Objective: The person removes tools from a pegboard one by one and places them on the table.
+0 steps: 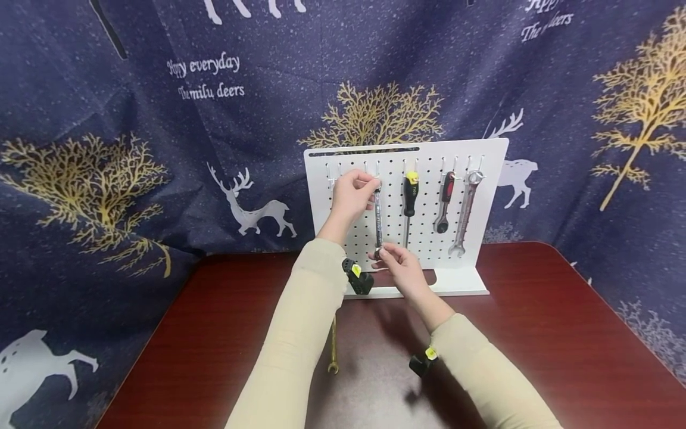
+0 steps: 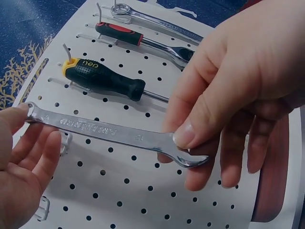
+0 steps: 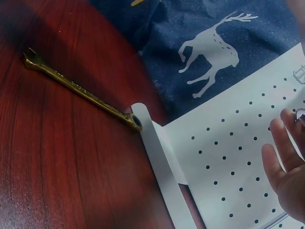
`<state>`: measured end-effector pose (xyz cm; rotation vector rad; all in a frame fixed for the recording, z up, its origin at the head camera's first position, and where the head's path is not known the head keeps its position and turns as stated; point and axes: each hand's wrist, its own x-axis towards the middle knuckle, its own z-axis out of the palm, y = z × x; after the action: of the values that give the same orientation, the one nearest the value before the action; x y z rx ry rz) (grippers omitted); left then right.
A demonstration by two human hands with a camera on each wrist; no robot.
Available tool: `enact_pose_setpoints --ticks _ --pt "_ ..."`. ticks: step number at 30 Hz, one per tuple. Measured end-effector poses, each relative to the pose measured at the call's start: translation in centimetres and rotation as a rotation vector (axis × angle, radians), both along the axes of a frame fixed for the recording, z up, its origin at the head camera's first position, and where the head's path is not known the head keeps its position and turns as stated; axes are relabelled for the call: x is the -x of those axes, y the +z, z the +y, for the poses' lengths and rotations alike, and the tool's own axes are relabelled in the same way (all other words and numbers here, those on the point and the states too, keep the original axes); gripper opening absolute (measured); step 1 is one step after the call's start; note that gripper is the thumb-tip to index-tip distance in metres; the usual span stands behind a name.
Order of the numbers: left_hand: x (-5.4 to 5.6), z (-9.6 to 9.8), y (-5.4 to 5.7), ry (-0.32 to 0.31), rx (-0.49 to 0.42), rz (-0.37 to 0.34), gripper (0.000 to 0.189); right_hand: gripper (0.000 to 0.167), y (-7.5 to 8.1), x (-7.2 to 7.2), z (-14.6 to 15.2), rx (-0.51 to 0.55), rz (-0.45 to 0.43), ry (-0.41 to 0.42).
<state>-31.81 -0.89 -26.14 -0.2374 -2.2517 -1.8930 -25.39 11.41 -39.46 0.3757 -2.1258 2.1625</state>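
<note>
Silver wrench: a combination wrench (image 2: 109, 131) held in front of the white pegboard (image 1: 423, 226), roughly upright, ring end up, open end down; lettering is raised along its shank.
Left hand: the left hand (image 1: 351, 193) pinches the ring end, thumb on the near face, fingers behind.
Right hand: the right hand (image 1: 404, 271) pinches the open end between thumb and fingers.
Hands: apart from each other, both clamped on the one wrench, one at each end.
Ring and hook: cannot tell whether the ring is on a hook; fingers cover the spot.
Screwdriver: black-and-yellow screwdriver (image 1: 411, 196), hanging handle up, next along from the silver wrench.
Ratchet: black-and-red ratchet (image 1: 445, 205), hanging head down beyond the screwdriver.
Larger wrench: a longer silver spanner (image 1: 467, 211), ring end up on its hook, nearest the board's far side edge.
Gold wrench: a gold-coloured wrench (image 3: 81, 90), lying on the red-brown surface (image 1: 241, 316), one end close to the board's base; contact cannot be told.
Backdrop: dark blue cloth (image 1: 278, 131) printed with deer and gold trees.
</note>
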Motion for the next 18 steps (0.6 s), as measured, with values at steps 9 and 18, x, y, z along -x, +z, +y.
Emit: enact_pose_setpoints --ticks 9,18 --pt "-0.3 -0.3 -0.2 -0.015 -0.007 0.033 0.013 0.029 0.4 -0.3 0.3 0.004 0.014 0.008" --pt "-0.8 -1.0 -0.4 -0.064 -0.024 0.05 0.014 0.027 0.3 -0.5 0.6 -0.053 0.028 0.004"
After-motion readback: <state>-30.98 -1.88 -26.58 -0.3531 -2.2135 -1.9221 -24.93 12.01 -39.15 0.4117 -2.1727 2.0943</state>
